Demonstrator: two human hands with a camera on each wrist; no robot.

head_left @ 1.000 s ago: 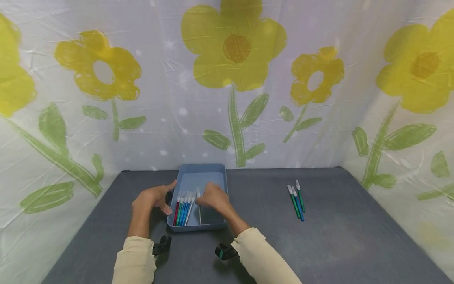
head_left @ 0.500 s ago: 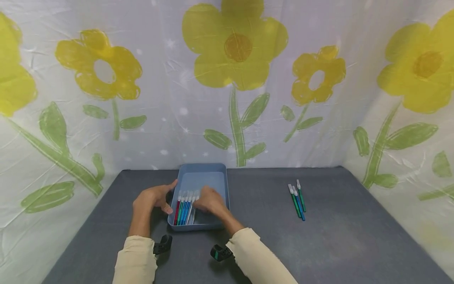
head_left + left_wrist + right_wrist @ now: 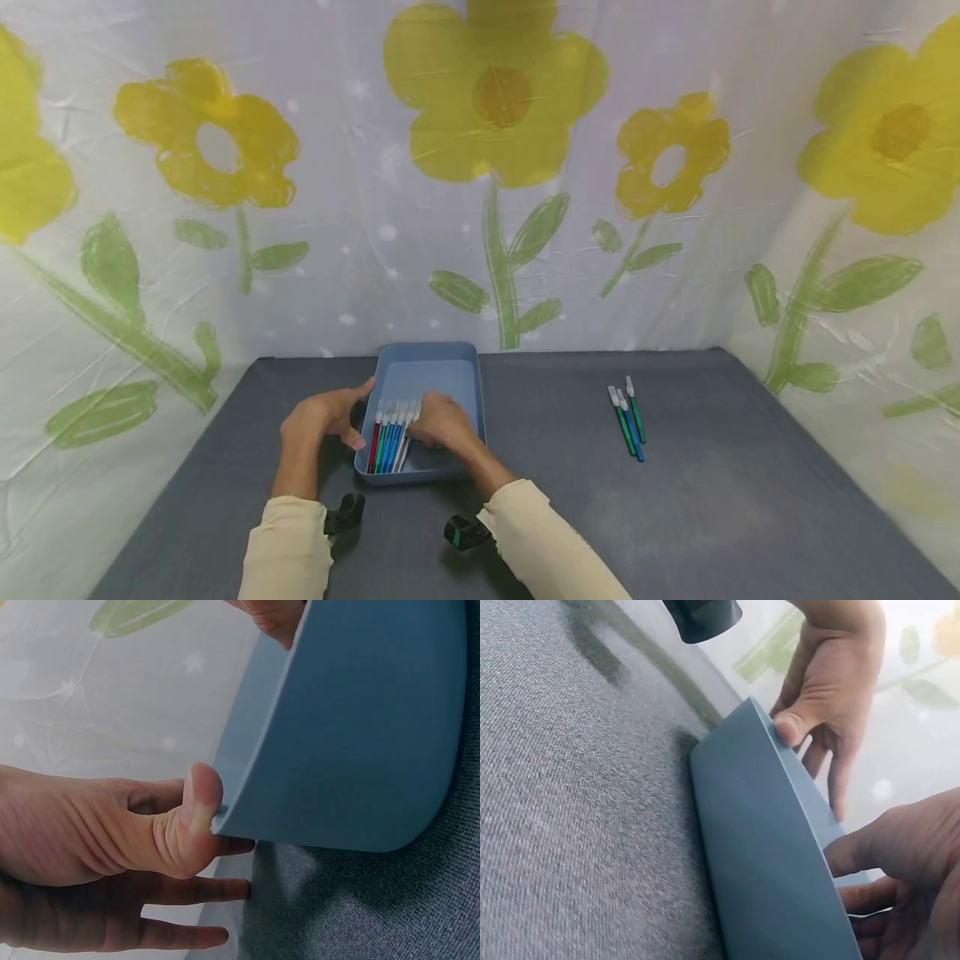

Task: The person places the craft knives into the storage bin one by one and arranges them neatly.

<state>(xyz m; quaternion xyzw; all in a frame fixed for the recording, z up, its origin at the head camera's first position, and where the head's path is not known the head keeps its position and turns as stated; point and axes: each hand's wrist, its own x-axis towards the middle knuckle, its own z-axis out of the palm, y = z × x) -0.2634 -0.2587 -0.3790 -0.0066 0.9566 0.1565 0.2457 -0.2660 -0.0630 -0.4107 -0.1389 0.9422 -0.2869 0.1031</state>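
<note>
A blue-grey tray [image 3: 442, 375] lies on the table, a row of capped markers [image 3: 386, 446] along its left part, red, green, blue and white-bodied. At the row's right end my right hand [image 3: 444, 423] reaches into the tray with curled fingers, pinching a white-bodied marker [image 3: 406, 450]; the hand covers part of it. My left hand [image 3: 322, 415] spreads along the tray's left side. In the left wrist view its thumb [image 3: 199, 817] touches the rim while the other fingers extend straight. The tray's wall [image 3: 769, 847] hides the markers in the right wrist view.
Three more markers [image 3: 627, 423], green and blue, lie on the dark grey table [image 3: 720, 500] to the right of the tray. A curtain [image 3: 360, 208] printed with yellow flowers hangs behind and around the table.
My right hand has shifted slightly left inside the tray, bringing the white-bodied marker up against the row. The left hand stays in place at the tray's side.
</note>
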